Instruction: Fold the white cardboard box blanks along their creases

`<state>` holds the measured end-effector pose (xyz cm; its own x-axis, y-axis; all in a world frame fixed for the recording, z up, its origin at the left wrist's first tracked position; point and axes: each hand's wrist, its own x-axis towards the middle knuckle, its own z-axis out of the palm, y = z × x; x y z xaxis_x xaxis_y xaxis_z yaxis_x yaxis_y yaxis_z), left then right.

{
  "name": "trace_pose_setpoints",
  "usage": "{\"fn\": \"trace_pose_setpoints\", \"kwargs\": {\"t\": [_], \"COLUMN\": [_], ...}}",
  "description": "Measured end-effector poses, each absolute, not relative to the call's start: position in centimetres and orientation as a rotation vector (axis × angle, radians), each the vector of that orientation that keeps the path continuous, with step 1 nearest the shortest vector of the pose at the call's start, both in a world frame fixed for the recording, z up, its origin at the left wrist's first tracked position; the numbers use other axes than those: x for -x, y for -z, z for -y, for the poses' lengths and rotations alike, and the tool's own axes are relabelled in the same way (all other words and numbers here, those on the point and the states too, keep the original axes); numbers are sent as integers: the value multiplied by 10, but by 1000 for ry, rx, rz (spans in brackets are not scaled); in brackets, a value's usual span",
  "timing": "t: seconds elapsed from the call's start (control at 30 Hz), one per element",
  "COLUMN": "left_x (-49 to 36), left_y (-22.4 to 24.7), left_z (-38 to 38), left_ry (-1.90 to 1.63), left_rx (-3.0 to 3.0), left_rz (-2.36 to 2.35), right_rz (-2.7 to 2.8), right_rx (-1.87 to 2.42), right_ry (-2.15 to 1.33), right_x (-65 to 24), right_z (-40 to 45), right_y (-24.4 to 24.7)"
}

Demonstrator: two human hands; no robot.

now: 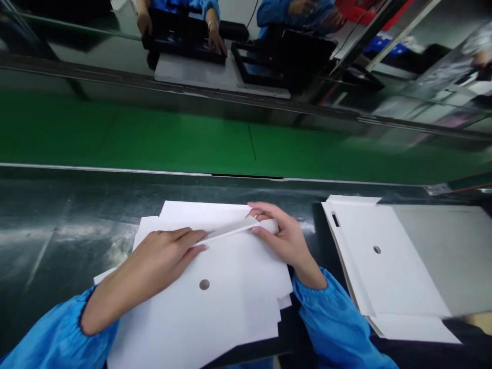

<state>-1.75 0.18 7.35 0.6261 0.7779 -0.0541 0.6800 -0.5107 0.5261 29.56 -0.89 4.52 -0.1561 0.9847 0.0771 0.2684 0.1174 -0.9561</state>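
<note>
A white cardboard sheet (230, 292) with a round hole lies on top of other white sheets in front of me. Along its far edge a narrow flap is folded up. My left hand (165, 256) pinches the left part of this flap between thumb and fingers. At the flap's right end, my right hand (279, 236) grips the folded corner, thumb on the near side and fingers behind.
On the right, folded white cardboard pieces (392, 266) with a hole and a slot lie beside a grey board (446, 256). Beyond the dark table (69, 205) runs a green strip (172, 133). People in blue sleeves handle black trays behind it.
</note>
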Motion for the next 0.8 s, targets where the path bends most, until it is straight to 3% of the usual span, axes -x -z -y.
{"fn": "trace_pose_setpoints", "kwargs": {"t": [0.1, 0.2, 0.43, 0.63, 0.8], "left_x": [25, 31, 22, 27, 28], "left_y": [-72, -69, -67, -60, -58], "left_z": [-11, -17, -10, -15, -13], "left_ry": [-281, -440, -415, -713, -565], "left_rx": [-2015, -1740, -1129, -881, -959], "left_rz": [-1319, -1542, -1018, -1080, -1025], "right_rz": [1251, 1020, 924, 1241, 1327], "right_rx": [1266, 1174, 1306, 1249, 1333], "right_ry": [-1505, -1698, -1606, -1838, -1717], "right_x": [-312, -330, -324, -332, -325], "right_z": [6, 0, -3, 9, 9], "right_y": [-35, -21, -13, -23, -30]}}
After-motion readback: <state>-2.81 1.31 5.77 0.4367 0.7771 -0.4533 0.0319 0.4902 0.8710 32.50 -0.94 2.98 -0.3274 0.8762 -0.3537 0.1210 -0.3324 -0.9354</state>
